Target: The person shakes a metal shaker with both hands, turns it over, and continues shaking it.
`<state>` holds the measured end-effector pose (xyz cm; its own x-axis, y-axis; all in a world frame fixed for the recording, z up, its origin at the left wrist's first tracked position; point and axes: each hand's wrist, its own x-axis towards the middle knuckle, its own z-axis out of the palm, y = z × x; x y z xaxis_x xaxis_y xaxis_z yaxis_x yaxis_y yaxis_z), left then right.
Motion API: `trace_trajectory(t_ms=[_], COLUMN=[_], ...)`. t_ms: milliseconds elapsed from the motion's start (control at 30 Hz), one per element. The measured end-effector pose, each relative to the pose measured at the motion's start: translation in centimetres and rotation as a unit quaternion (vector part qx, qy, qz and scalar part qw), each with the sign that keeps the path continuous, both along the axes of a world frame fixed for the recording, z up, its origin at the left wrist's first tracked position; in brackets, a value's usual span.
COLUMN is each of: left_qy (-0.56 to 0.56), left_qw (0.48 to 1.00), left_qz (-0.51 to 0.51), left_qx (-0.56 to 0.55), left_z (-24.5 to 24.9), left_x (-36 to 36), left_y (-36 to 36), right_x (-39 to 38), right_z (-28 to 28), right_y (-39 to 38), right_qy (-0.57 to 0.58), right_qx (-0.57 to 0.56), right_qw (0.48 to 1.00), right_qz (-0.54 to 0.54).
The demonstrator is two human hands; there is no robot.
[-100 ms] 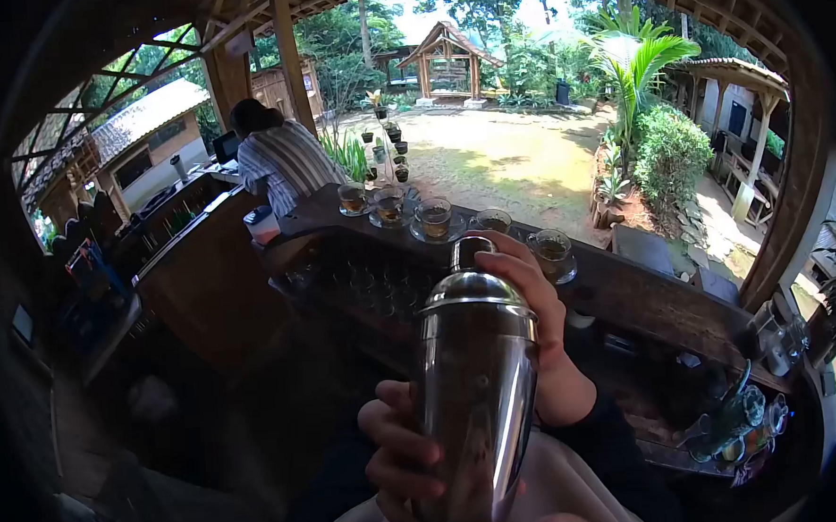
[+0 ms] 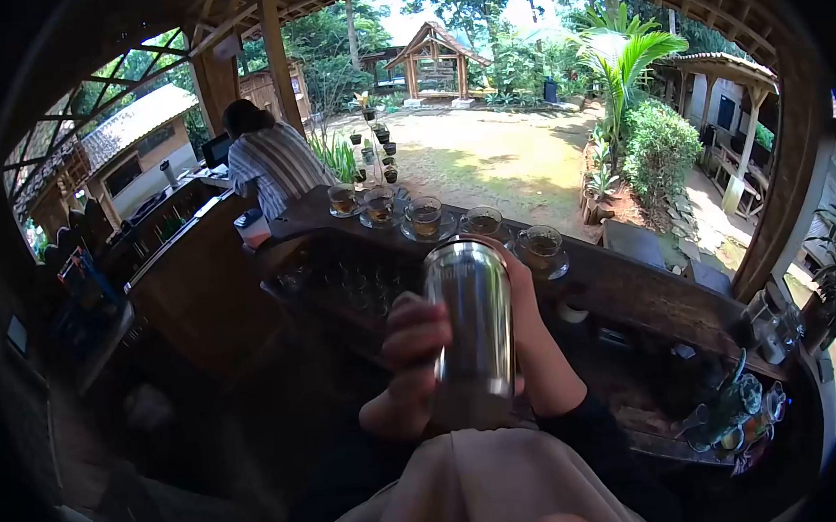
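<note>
Here, shaker (image 2: 469,306) between curled left hand (image 2: 415,341) and right hand (image 2: 519,282), seemingly clasped by both

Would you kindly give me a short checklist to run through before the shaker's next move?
1. Left hand on the shaker: ok, curled against its side.
2. Right hand on the shaker: ok, near its upper end, partly hidden.
3. Shaker lid seated: cannot tell; the lower end is blurred.
4. Five glass cups upright on the counter: ok, in a row.
5. Person in the striped shirt clear of the shaker: ok, well off to the left.
</note>
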<state>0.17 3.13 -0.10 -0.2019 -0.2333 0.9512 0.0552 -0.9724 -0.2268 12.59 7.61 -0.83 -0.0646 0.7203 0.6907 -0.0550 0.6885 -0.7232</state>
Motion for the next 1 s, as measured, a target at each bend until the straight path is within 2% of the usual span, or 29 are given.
trace_trajectory(t_ms=[33,67,100,133,167,200,233,267,300,333,400,433,500,533,567,600,633,667,733,800,833,867,933,967,1000], left_qy=[0.024,0.047,0.048,0.019,-0.013,0.018,0.051,0.029,-0.003,-0.002,-0.133,-0.105,-0.015,0.014,0.042,0.046,0.059,0.071,0.084,0.015,-0.062,-0.138,-0.146,-0.151,-0.044], left_qw=[0.989,0.955,0.951,0.926,0.892,0.946,0.977,0.995,0.997,0.996,0.981,0.986,0.999,0.984,0.940,0.925,0.942,0.957,0.986,0.992,0.983,0.964,0.958,0.954,0.981], left_qz=[0.024,0.048,0.044,-0.050,-0.146,-0.088,-0.029,-0.055,-0.078,-0.087,-0.060,-0.051,0.018,-0.019,-0.060,-0.095,-0.076,-0.057,-0.051,-0.110,-0.148,-0.185,-0.205,-0.218,-0.184], left_qx=[-0.142,-0.288,-0.301,-0.373,-0.428,-0.311,-0.203,-0.072,0.008,0.002,0.131,0.116,-0.046,-0.177,-0.332,-0.364,-0.321,-0.277,-0.138,0.057,0.093,0.129,0.136,0.138,0.050], left_z=[-0.6,-1.8,-3.3,-4.1,-3.7,-2.3,-1.1,0.2,0.9,0.9,1.4,1.1,-1.7,-4.0,-5.2,-5.8,-5.4,-5.2,-0.7,1.6,2.3,2.6,2.7,2.5,1.5], left_x=[1.0,2.1,3.0,3.9,4.6,4.2,3.4,3.4,3.3,3.7,4.4,4.5,5.4,7.1,8.7,9.3,9.1,9.0,7.1,5.9,6.2,6.9,8.9,9.9,10.4], left_y=[3.0,4.8,4.5,4.8,5.6,4.5,2.1,1.1,-0.1,-0.3,-0.2,1.2,4.7,7.4,9.3,10.3,9.4,8.6,4.2,2.1,0.2,-1.2,0.0,1.0,2.8], right_x=[1.6,1.5,2.9,4.4,5.1,5.8,6.2,4.6,4.2,4.1,3.4,3.3,7.3,9.2,8.3,7.3,7.2,8.0,6.9,6.2,7.2,7.2,6.9,7.1,8.8], right_z=[-5.1,-4.0,-7.4,-10.1,-9.3,-8.3,-7.8,-3.2,0.3,2.2,2.3,2.3,-5.7,-9.5,-9.7,-9.6,-9.8,-9.9,-3.8,0.8,2.6,3.2,3.7,1.3,-1.5], right_y=[4.8,2.8,4.1,6.2,6.4,5.8,3.9,0.0,-2.7,-4.0,-3.3,-2.9,4.2,7.6,6.1,4.6,4.7,4.2,-0.2,-3.9,-4.6,-5.0,-5.9,-4.8,-3.4], right_qy=[0.131,0.011,0.054,0.100,0.098,0.141,0.190,0.168,0.062,-0.049,-0.033,-0.018,0.069,0.123,0.112,0.099,0.074,0.094,0.154,0.164,-0.048,-0.051,-0.078,0.104,0.104], right_qx=[-0.229,-0.119,-0.202,-0.272,-0.261,-0.251,-0.254,-0.133,-0.019,0.095,0.100,0.108,-0.121,-0.232,-0.218,-0.203,-0.157,-0.166,-0.158,-0.092,0.059,0.063,0.172,0.054,0.055], right_qw=[0.958,0.991,0.977,0.957,0.960,0.958,0.948,0.977,0.996,0.989,0.986,0.984,0.990,0.965,0.969,0.971,0.982,0.979,0.975,0.982,0.991,0.990,0.958,0.990,0.989], right_qz=[0.110,-0.061,-0.028,0.006,0.002,0.018,0.032,0.004,-0.053,-0.106,-0.126,-0.138,-0.012,0.028,-0.021,-0.071,-0.079,-0.070,-0.021,0.024,-0.110,-0.116,-0.214,-0.082,-0.089])
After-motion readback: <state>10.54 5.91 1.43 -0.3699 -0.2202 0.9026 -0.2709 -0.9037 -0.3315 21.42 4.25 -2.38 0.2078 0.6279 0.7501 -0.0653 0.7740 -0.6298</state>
